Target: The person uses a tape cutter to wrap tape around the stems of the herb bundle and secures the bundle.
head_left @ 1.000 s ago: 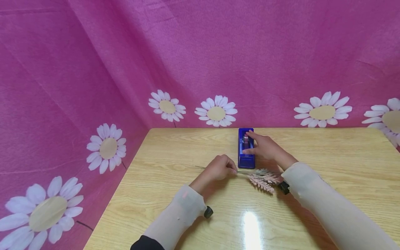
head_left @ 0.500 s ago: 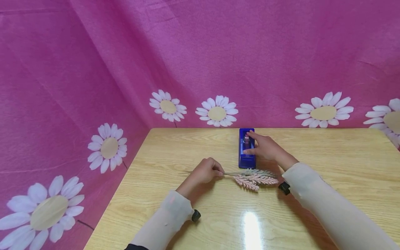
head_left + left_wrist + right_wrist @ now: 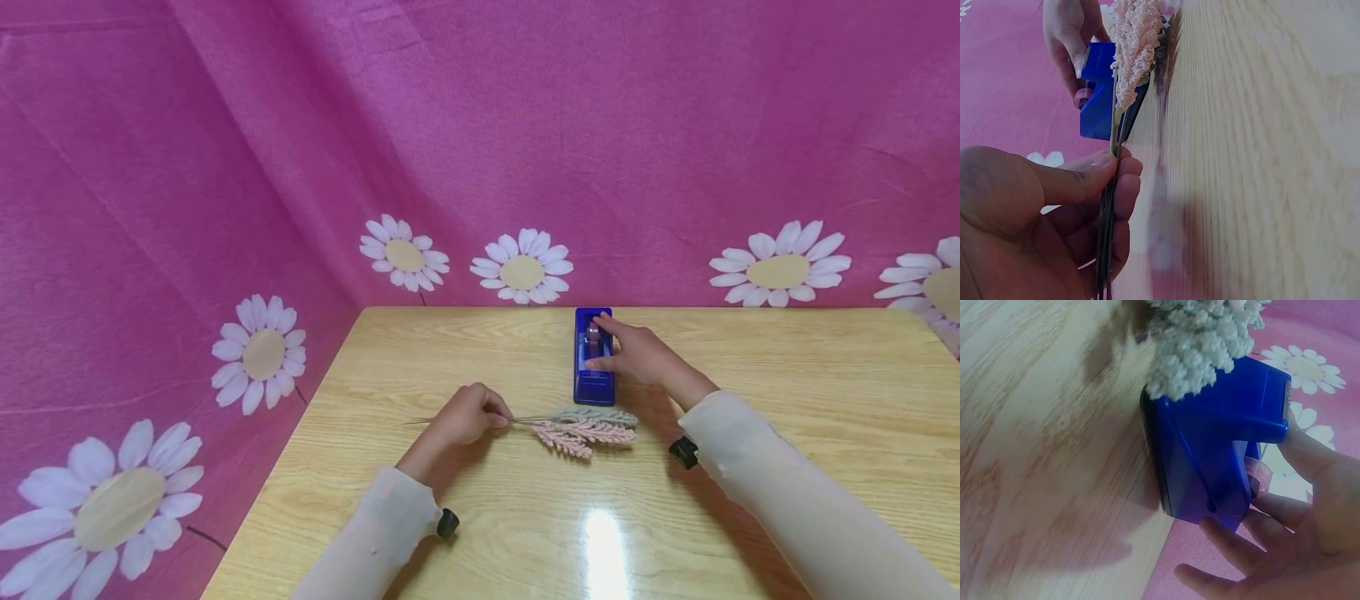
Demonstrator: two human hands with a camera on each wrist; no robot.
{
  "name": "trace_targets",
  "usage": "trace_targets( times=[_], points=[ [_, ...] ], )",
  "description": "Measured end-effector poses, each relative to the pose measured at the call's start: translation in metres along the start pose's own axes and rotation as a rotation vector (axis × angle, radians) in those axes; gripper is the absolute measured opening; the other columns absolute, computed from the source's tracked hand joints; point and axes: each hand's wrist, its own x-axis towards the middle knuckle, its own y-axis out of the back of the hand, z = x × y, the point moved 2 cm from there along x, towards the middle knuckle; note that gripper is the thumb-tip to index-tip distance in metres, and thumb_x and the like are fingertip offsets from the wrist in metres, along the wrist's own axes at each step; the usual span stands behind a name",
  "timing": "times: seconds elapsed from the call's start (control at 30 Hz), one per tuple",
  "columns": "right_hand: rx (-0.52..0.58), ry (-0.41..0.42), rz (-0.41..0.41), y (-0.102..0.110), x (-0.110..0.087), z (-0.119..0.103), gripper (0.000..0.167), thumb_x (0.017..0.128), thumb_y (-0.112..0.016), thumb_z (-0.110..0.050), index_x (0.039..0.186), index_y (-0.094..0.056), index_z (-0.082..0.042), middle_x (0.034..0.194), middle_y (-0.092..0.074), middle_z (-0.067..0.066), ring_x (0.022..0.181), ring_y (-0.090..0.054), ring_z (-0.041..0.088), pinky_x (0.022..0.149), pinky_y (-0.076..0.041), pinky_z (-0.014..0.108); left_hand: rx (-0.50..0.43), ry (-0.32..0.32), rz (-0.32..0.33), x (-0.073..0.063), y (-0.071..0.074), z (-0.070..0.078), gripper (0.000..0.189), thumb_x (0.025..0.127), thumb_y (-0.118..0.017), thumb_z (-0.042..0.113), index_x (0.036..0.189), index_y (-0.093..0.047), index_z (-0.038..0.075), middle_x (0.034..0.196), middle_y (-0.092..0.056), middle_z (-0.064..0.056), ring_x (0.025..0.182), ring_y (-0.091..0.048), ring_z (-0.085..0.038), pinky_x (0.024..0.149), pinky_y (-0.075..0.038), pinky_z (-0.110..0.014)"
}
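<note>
My left hand (image 3: 467,414) pinches the thin stems of several artificial flower sprigs (image 3: 581,432) between thumb and fingers. Their pink and pale green heads point right, just in front of a blue tape dispenser (image 3: 594,392); the bare stem ends trail left. In the left wrist view the stems (image 3: 1114,132) run across the fingers. My right hand (image 3: 641,357) holds the dispenser from its right side, thumb near the serrated cutter (image 3: 1288,400) and fingers by the small tape roll (image 3: 1257,475). The dispenser stands on the table, and part of the roll is hidden by the hand.
A light wood-grain table (image 3: 420,350) lies under everything, with a bright glare spot near its front. Pink cloth (image 3: 637,150) printed with white daisies hangs behind it and along the left. Both wrists carry small black camera mounts (image 3: 447,523).
My left hand has moved left and slightly toward me, drawing the sprigs along, so their heads have come away from beside the right wrist. The right hand and the tape dispenser stay in place.
</note>
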Motion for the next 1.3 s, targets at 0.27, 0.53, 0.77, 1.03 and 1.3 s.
trace_targets(
  times=[0.27,0.53,0.77,1.03,1.3],
  points=[
    [-0.005,0.008,0.004,0.000,0.000,0.000,0.092,0.094,-0.076,-0.038,0.160,-0.026,0.003,0.159,-0.030,0.036,0.140,-0.039,0.055,0.114,-0.032,0.066,0.026,0.006,0.022,-0.010,0.011,-0.010,0.009,0.095,-0.073,0.004,0.092,-0.080,0.008,0.087,-0.074,0.002,0.085,-0.063,-0.010,0.085,-0.053,-0.033],
    [-0.020,0.028,0.018,-0.001,0.001,0.001,0.091,0.094,-0.076,-0.037,0.159,-0.028,0.004,0.159,-0.030,0.035,0.141,-0.038,0.055,0.115,-0.031,0.066,-0.004,0.018,0.042,-0.018,0.022,-0.023,0.008,0.094,-0.073,0.002,0.092,-0.080,0.006,0.089,-0.074,0.000,0.084,-0.062,-0.010,0.083,-0.053,-0.032],
    [-0.027,0.028,0.017,0.000,0.001,0.001,0.091,0.094,-0.076,-0.039,0.159,-0.028,0.004,0.159,-0.029,0.035,0.142,-0.036,0.055,0.115,-0.030,0.066,-0.005,0.034,0.058,-0.025,0.032,-0.032,0.006,0.093,-0.074,0.002,0.092,-0.079,0.004,0.084,-0.072,0.001,0.082,-0.060,-0.011,0.084,-0.050,-0.033],
    [-0.026,0.024,0.016,0.000,0.001,0.001,0.090,0.095,-0.076,-0.037,0.159,-0.029,0.004,0.160,-0.030,0.034,0.142,-0.036,0.055,0.115,-0.030,0.066,-0.086,0.074,0.107,-0.028,0.037,-0.042,0.009,0.092,-0.070,-0.007,0.089,-0.076,-0.001,0.080,-0.072,-0.008,0.075,-0.060,-0.013,0.075,-0.047,-0.026],
    [-0.014,0.009,0.009,-0.001,0.002,0.001,0.090,0.095,-0.076,-0.037,0.160,-0.028,0.003,0.161,-0.028,0.033,0.144,-0.033,0.055,0.115,-0.030,0.066,-0.245,0.128,0.130,-0.021,0.029,-0.043,0.010,0.097,-0.062,-0.010,0.097,-0.071,-0.008,0.084,-0.072,-0.016,0.070,-0.068,-0.021,0.066,-0.055,-0.030]
  ],
)
